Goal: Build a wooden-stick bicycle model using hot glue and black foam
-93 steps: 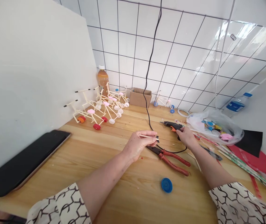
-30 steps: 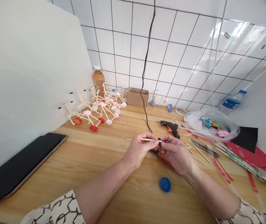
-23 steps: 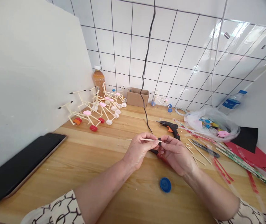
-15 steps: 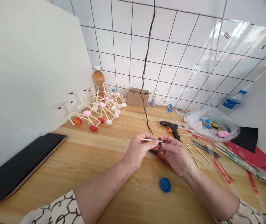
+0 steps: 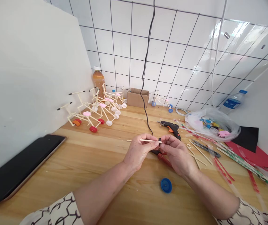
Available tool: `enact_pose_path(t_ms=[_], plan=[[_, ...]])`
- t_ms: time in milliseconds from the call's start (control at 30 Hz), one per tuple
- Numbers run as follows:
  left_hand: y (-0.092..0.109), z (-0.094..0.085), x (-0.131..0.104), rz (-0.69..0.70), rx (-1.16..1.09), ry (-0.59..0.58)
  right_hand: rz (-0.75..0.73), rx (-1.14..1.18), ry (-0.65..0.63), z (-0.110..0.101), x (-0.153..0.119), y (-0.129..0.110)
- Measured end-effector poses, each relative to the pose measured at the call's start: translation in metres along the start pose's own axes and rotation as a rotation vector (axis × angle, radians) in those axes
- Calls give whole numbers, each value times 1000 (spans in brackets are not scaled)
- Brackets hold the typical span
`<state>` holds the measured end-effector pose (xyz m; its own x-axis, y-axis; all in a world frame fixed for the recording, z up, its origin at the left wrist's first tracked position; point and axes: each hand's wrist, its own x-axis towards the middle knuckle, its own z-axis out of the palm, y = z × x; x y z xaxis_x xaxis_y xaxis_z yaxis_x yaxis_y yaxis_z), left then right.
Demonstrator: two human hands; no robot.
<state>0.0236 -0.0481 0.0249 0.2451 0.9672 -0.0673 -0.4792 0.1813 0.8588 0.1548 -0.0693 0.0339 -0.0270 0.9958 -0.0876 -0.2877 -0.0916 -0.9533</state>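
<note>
Between thumb and fingers, my left hand pinches a thin pale wooden stick that points to the right. A small black strip sits at the stick's right end. My right hand closes its fingertips at that same end, on the black strip. Under the hands lies a red-handled tool, partly hidden, that looks like pliers. A blue bottle cap rests on the table in front of my right hand.
Black glue gun lies behind the hands. Several stick bicycle models stand at left, near a phone. To the right are loose sticks, scissors, red and black sheets, and a plastic bag of caps. A cardboard box stands at the wall.
My right hand's fingers have shifted slightly at the black strip, and more of the red-handled tool shows. The left hand keeps its hold on the stick. The view has moved slightly.
</note>
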Motion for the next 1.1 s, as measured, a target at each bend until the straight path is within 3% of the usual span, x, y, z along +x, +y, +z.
enact_pose_path(t_ms=[733,1100], plan=[[-2,0,0,-24,-9,13,-13,-9,52,1,0,0],[-4,-1,1,-41,-18,-16,80,46,60,3,0,-4]])
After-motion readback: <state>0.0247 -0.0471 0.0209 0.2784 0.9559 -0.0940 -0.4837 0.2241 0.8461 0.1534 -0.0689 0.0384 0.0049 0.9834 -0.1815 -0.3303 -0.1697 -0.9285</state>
